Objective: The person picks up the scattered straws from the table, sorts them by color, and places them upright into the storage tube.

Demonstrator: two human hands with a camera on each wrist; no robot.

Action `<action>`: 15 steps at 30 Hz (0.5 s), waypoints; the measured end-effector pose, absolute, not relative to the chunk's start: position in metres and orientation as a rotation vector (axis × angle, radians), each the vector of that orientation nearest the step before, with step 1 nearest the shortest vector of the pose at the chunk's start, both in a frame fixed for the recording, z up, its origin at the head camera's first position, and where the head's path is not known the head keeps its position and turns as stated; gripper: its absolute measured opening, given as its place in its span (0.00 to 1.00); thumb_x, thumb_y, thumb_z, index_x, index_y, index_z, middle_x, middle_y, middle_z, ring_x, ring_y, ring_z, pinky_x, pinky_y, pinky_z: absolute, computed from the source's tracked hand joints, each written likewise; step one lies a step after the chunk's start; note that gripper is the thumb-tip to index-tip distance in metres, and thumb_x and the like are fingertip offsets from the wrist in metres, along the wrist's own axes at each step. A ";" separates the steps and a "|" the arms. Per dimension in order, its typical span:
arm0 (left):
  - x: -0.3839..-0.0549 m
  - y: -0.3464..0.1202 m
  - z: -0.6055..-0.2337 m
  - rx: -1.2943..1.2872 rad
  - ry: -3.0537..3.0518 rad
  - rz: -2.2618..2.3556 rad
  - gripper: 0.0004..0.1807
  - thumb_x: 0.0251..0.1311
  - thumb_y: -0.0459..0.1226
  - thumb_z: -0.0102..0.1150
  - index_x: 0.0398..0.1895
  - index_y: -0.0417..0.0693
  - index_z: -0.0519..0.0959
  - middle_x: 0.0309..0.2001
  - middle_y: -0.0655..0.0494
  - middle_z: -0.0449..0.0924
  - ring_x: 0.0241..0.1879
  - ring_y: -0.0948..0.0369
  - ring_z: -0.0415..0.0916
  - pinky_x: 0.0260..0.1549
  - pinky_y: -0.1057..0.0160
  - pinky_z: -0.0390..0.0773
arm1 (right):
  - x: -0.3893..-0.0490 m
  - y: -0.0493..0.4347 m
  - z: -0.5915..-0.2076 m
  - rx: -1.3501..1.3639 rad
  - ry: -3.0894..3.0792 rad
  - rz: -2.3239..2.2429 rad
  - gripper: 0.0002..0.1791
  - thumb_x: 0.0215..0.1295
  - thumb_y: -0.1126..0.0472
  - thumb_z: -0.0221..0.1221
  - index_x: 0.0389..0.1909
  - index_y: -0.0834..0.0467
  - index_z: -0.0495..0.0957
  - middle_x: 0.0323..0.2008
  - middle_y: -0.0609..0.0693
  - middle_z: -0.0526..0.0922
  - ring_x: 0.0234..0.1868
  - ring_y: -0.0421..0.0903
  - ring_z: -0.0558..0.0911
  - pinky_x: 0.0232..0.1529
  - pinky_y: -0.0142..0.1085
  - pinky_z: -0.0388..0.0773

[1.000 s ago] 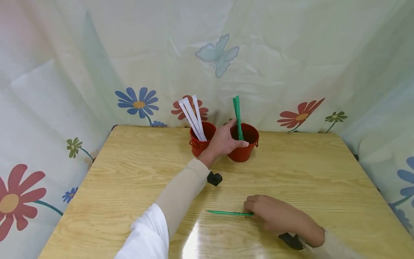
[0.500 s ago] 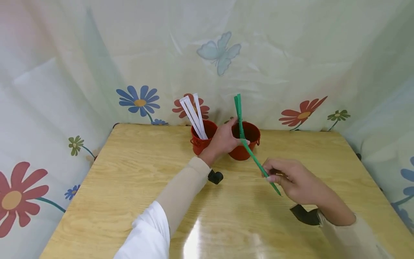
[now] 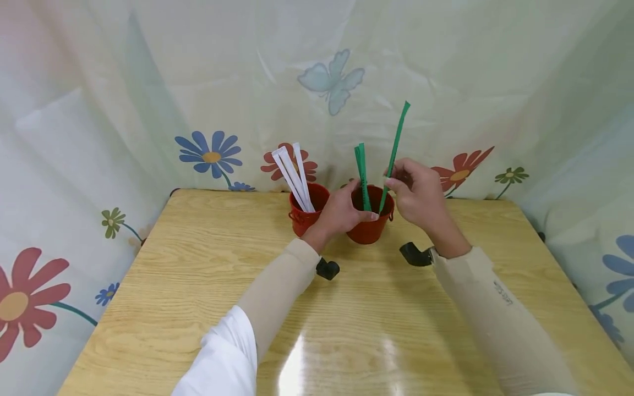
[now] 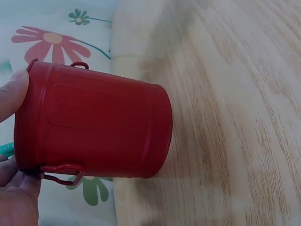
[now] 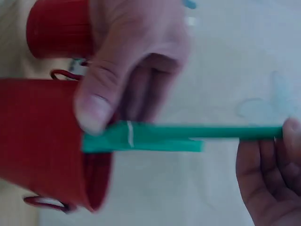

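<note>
My left hand [image 3: 339, 214] grips the rim of the right red bucket [image 3: 366, 234], thumb over the front edge. Several green wrapped straws [image 3: 363, 176] stand in that bucket close to this hand. My right hand [image 3: 418, 192] pinches another green wrapped straw [image 3: 398, 137], slanted, its lower end at the bucket's mouth. In the right wrist view the held straw [image 5: 244, 132] overlaps the others, and its far end is hidden near my left thumb [image 5: 96, 110]. The left wrist view shows the bucket's side [image 4: 103, 122] and handle, with my fingertips at the rim.
A second red bucket [image 3: 302, 224] with several white wrapped straws [image 3: 296, 179] stands just left, partly behind my left hand. Both buckets are near the back edge of the wooden table [image 3: 223, 264]. A flowered curtain [image 3: 238, 82] hangs behind.
My right hand has picked a green straw up off the table, brought it forward and turned it upright over the right bucket. My left hand stays on the bucket.
</note>
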State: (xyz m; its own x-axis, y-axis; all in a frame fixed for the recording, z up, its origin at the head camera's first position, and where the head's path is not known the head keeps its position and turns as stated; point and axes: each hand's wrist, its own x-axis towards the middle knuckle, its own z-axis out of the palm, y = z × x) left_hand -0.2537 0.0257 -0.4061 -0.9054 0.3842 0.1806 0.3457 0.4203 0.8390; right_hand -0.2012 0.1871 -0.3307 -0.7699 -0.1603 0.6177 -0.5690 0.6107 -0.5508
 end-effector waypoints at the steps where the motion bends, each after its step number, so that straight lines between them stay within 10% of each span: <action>1: -0.254 0.025 -0.406 0.683 2.616 1.536 0.39 0.52 0.45 0.73 0.67 0.54 0.67 0.59 0.54 0.78 0.58 0.55 0.75 0.58 0.53 0.78 | -0.209 0.185 -0.333 0.544 -2.340 1.043 0.02 0.66 0.71 0.59 0.35 0.67 0.78 0.28 0.58 0.80 0.28 0.41 0.75 0.32 0.20 0.72; 15: -0.249 0.020 -0.402 0.789 2.691 1.599 0.40 0.53 0.49 0.73 0.66 0.53 0.64 0.61 0.56 0.76 0.60 0.58 0.74 0.62 0.57 0.76 | -0.252 0.180 -0.361 0.416 -2.722 0.973 0.12 0.69 0.58 0.59 0.45 0.64 0.81 0.39 0.60 0.85 0.42 0.55 0.83 0.41 0.48 0.82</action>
